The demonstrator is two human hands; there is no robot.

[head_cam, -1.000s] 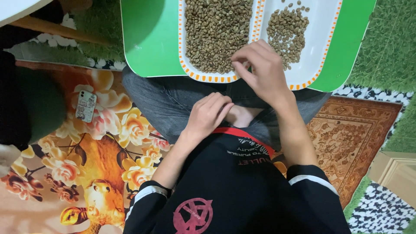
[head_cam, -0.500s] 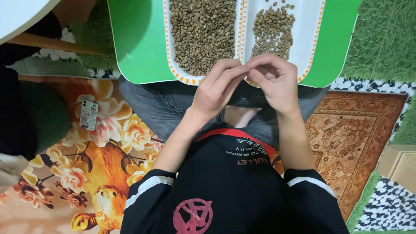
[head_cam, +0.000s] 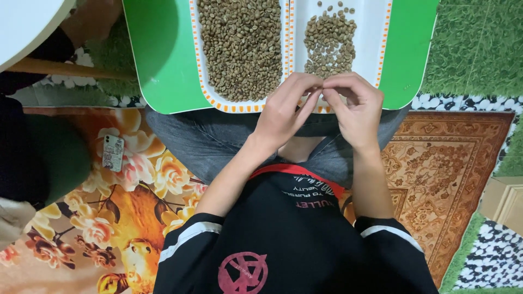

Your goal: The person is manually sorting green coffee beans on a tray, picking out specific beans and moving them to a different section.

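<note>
**Fingertips together at the near edge of the bean dishes**

My left hand and my right hand meet just over the near rim of the two white dishes, fingertips touching each other. Both grips are pinched closed, thumb against forefinger, but whatever sits between them is too small to make out, so I cannot tell if I am gripping a bean.

The left dish, white with an orange-dashed rim, is filled thick with pale green-brown beans. The right dish beside it, touching along the long edge, holds a smaller heap of beans near its left half, with much bare white showing. Both dishes sit on a green tray that rests across my lap, over grey trousers.

I am sitting on the floor. Under me to the left lies a flower-printed mat in orange, pink and yellow, and a phone lies face down on it. To my right is a brown patterned rug. Green grass-like matting runs beyond the tray, with a pebble-print surface at the lower right corner. A white rounded edge shows at the upper left.
</note>
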